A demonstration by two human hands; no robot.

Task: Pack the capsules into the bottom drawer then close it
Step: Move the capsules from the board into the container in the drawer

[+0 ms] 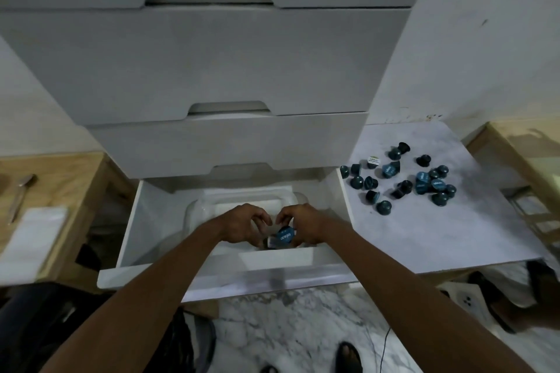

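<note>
My right hand [306, 225] has its fingers curled round a small blue-lidded dark coffee capsule [285, 235], foil face up. My left hand [244, 225] sits just beside it, fingers bent and loosely parted, holding nothing I can make out. At least one more capsule lies dark beneath, too shadowed to count. Both hands are low inside the pulled-out white bottom drawer [133, 221], near its front wall, which I judge is to set the capsule down rather than drop it. A clear lidded plastic tub [212, 206] fills the drawer's back. On the white marble-look slab [439, 236] to the right, roughly twenty-two loose capsules [403, 175] wait in a scatter, one white-lidded. Two closed drawers stand above.
</note>
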